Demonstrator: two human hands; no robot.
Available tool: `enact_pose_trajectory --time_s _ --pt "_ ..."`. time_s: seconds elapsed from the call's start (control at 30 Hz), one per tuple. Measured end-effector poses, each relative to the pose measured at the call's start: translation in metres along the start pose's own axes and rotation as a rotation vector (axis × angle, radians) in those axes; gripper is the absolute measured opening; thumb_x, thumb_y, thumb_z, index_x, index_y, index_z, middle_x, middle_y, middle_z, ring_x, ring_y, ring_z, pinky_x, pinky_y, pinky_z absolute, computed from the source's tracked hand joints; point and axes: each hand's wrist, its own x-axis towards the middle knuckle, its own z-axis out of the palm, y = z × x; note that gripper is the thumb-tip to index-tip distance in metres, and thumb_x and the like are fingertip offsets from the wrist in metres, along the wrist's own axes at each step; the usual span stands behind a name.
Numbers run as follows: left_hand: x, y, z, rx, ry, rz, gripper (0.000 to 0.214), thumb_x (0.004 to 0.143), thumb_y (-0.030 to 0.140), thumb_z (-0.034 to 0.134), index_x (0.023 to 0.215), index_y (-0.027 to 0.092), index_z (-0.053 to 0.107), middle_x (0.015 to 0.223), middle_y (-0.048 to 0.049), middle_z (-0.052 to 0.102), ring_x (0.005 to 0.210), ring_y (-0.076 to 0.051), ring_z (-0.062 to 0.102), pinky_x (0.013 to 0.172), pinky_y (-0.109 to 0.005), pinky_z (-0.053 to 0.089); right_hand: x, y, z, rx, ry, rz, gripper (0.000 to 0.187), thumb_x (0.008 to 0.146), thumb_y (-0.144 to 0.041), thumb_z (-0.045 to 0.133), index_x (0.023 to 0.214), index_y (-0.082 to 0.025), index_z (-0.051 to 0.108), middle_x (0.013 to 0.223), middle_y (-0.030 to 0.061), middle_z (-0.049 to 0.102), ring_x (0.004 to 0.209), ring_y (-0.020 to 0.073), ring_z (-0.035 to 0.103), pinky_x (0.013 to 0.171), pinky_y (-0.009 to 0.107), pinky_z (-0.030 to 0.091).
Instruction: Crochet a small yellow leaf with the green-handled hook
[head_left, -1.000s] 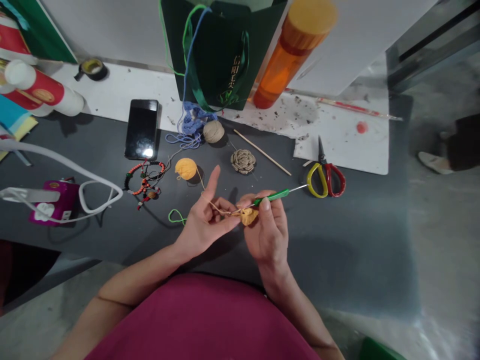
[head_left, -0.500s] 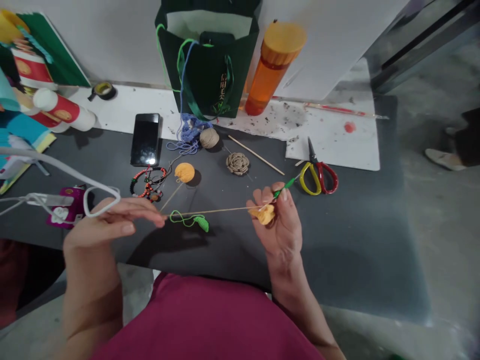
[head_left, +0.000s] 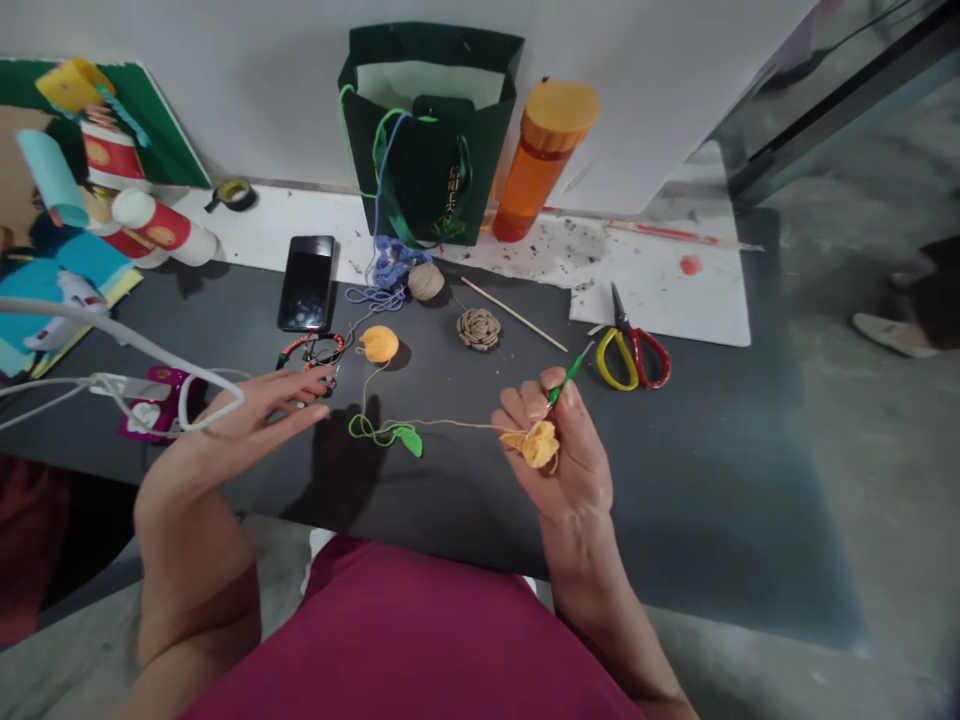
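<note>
My right hand (head_left: 562, 450) is closed round a green-handled crochet hook (head_left: 568, 376) and a small yellow crocheted piece (head_left: 534, 444). A slack yellow strand (head_left: 442, 424) runs from that piece leftward and up to a yellow yarn ball (head_left: 379, 343) on the dark table (head_left: 712, 470). My left hand (head_left: 247, 420) hovers to the left with its fingers stretched out and nothing in them, close to a beaded bracelet (head_left: 311, 350). A small green crocheted leaf with its green yarn tail (head_left: 397, 436) lies between my hands.
At the back stand a dark green paper bag (head_left: 431, 150), an orange bottle (head_left: 544, 160), a black phone (head_left: 306, 282), a beige yarn ball (head_left: 425, 281) and a beige crocheted flower (head_left: 478, 328). Yellow-and-red scissors (head_left: 634, 350) and a wooden stick (head_left: 514, 314) lie right. White cable (head_left: 127, 345) loops left.
My left hand has let go of the yellow strand and opened; the strand, taut half a second ago, now hangs slack. My right hand dropped slightly with the hook and piece.
</note>
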Motion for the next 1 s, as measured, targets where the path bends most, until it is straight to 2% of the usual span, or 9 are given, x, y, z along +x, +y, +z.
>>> enact_pose_trajectory --time_s 0.1,0.17,0.27,0.4,0.53,0.63,0.8,0.9,1.0 --pt "-0.001 0.030 0.009 0.371 0.299 0.005 0.050 0.095 0.056 0.064 0.130 0.023 0.075 0.114 -0.0126 0.078 0.093 -0.034 0.075 0.087 -0.054 0.060 -0.005 0.004 0.006 -0.029 -0.012 0.002 0.019 0.078 -0.041 0.089 0.081 -0.030 0.074 0.060 -0.0066 0.062 0.054 0.0088 0.050 0.050 0.020 0.046" --pt "0.011 0.045 0.035 0.212 0.448 0.169 0.047 0.093 0.047 0.070 0.135 0.024 0.072 0.124 -0.0130 0.075 0.113 -0.035 0.071 0.101 -0.058 0.057 -0.006 0.007 0.009 -0.059 -0.003 -0.010 0.020 0.078 -0.042 0.089 0.082 -0.030 0.073 0.061 -0.0065 0.063 0.055 0.0092 0.052 0.050 0.020 0.047" --pt "0.037 0.053 0.089 -0.623 -0.053 0.514 0.064 0.097 0.059 0.061 0.157 0.039 0.048 0.161 -0.0104 0.052 0.135 -0.033 0.063 0.096 -0.050 0.063 -0.006 0.010 0.009 -0.104 0.027 -0.041 0.023 0.076 -0.043 0.089 0.083 -0.029 0.072 0.063 -0.0066 0.065 0.058 0.0100 0.058 0.052 0.021 0.049" --pt "0.055 0.047 0.124 -1.207 -0.567 0.279 0.055 0.098 0.070 0.048 0.152 0.058 0.045 0.175 0.0018 0.030 0.138 -0.038 0.061 0.053 -0.032 0.064 -0.005 0.009 0.003 -0.151 0.083 -0.114 0.022 0.078 -0.043 0.087 0.085 -0.029 0.072 0.065 -0.0065 0.067 0.062 0.0102 0.061 0.056 0.021 0.052" --pt "0.053 0.051 0.107 -1.227 0.026 0.134 0.059 0.101 0.073 0.032 0.149 0.047 0.054 0.158 -0.0043 0.055 0.119 -0.029 0.070 0.048 -0.026 0.057 -0.005 0.010 0.001 -0.148 0.110 -0.115 0.023 0.077 -0.043 0.088 0.086 -0.029 0.072 0.066 -0.0064 0.068 0.060 0.0095 0.061 0.053 0.020 0.050" --pt "0.053 0.056 0.096 -1.047 0.334 0.186 0.056 0.106 0.064 0.023 0.136 0.044 0.066 0.100 -0.0007 0.078 0.081 -0.018 0.072 0.077 -0.039 0.066 -0.005 0.015 0.004 -0.143 0.125 -0.109 0.025 0.076 -0.043 0.088 0.085 -0.028 0.071 0.065 -0.0068 0.066 0.059 0.0092 0.060 0.053 0.020 0.049" --pt "0.053 0.058 0.099 -0.601 0.104 0.604 0.080 0.099 0.079 0.022 0.070 0.029 0.077 0.051 0.0018 0.060 0.049 -0.016 0.056 0.122 -0.058 0.040 -0.004 0.021 0.007 -0.218 0.186 -0.178 0.019 0.085 -0.043 0.079 0.089 -0.029 0.067 0.068 -0.0070 0.065 0.061 0.0098 0.061 0.061 0.023 0.053" --pt "0.050 0.063 0.110 -0.382 0.082 0.516 0.067 0.099 0.074 0.038 0.106 0.025 0.082 0.090 -0.0062 0.079 0.084 -0.023 0.072 0.123 -0.062 0.033 -0.001 0.024 0.005 -0.302 0.186 -0.205 0.018 0.088 -0.044 0.074 0.092 -0.029 0.065 0.071 -0.0061 0.066 0.065 0.0111 0.064 0.065 0.025 0.055" --pt "0.048 0.067 0.125 -0.677 -0.085 0.292 0.067 0.097 0.065 0.056 0.151 0.027 0.058 0.118 -0.0096 0.074 0.100 -0.023 0.069 0.098 -0.046 0.054 0.003 0.027 0.001 -0.393 0.170 -0.199 0.021 0.091 -0.047 0.071 0.095 -0.028 0.063 0.074 -0.0053 0.067 0.064 0.0117 0.063 0.064 0.026 0.054"
